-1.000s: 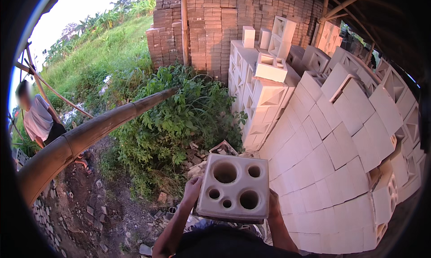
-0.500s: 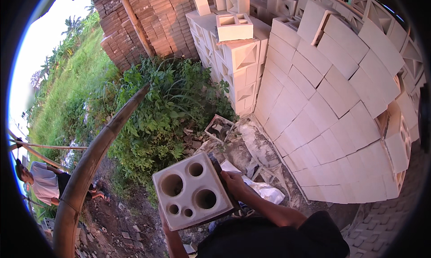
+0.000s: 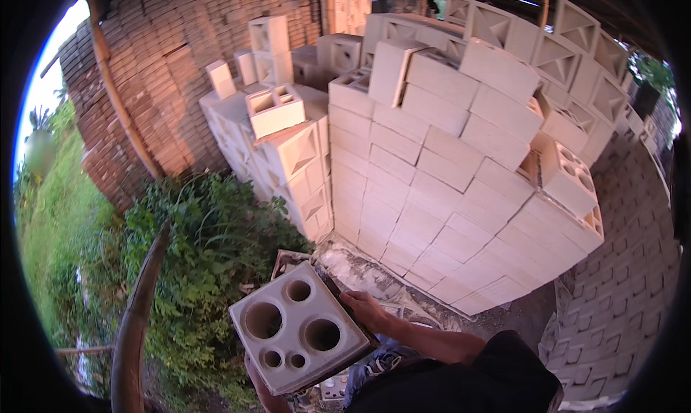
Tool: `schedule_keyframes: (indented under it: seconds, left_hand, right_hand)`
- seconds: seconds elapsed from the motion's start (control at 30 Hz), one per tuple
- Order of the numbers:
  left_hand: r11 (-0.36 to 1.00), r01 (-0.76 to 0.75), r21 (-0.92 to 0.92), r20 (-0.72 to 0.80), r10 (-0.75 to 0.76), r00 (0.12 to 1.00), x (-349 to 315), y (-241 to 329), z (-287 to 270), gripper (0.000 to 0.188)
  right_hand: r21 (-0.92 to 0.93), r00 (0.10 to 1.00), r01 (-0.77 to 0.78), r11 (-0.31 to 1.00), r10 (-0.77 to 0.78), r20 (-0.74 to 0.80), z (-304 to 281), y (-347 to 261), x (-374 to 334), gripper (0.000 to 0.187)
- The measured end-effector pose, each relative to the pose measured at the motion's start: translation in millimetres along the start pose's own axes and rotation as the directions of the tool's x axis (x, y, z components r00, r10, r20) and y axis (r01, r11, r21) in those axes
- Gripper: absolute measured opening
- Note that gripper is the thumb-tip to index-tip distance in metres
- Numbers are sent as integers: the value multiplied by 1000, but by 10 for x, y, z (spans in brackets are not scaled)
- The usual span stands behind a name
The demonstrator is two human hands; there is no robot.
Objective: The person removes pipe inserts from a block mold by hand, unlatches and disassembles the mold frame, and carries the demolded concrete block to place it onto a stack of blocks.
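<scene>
Between my two hands is a pale square concrete vent block [image 3: 289, 345], its face pierced by several round holes of differing sizes. My right hand [image 3: 365, 313] is closed on the block's right side, fingers partly hidden behind its dark edge. At the lower left corner my left hand [image 3: 260, 381] grips the block from below, with most of the fingers out of sight. The block is tilted, holed face upward, in front of my body.
A tall wall of stacked pale blocks [image 3: 432, 197] stands ahead and to the right. Loose blocks rest on a shorter stack [image 3: 299, 150]. Leafy plants [image 3: 201, 233] and a bamboo pole [image 3: 140, 312] are on the left. Stacked brown tiles [image 3: 165, 89] rise behind. Grey pavers [image 3: 622, 269] lie at right.
My view has swung to the right, bringing more of the block wall and pavers into sight. The person at the left has left the picture. Both hands still hold the vent block.
</scene>
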State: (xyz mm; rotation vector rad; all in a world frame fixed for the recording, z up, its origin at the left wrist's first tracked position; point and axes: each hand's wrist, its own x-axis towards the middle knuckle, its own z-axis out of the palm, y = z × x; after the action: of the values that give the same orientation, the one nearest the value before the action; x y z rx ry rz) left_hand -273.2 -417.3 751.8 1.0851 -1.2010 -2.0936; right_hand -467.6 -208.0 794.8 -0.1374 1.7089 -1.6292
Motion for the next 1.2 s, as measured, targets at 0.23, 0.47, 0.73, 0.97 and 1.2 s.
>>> schedule_keyframes:
  seconds: [0.23,0.47,0.73,0.97,1.2]
  left_hand:
    - [996,5,85,291,-29,956,482,219,790,25]
    - [996,10,85,503,-51,863,490,280,1315,25]
    - [997,52,57,684,-77,725,105,85,1385,25]
    - [999,33,31,713,-45,699,-108,161,1272,25]
    - [998,54,36,661,-64,747,-349,64,804,25]
  right_hand:
    - [-89,946,226,970,-241,-216,-506,-339,-208,39]
    - [42,841,300,953,-243,-484,-777,-31,-474,37]
    - [287,827,302,909,-101,-553,-852,-78,-1298,35]
    - [340,857,396,853,-210,-471,-777,91,-1498,35]
    - [271,814,351,896,-149,-561,-520,362,-1690,36]
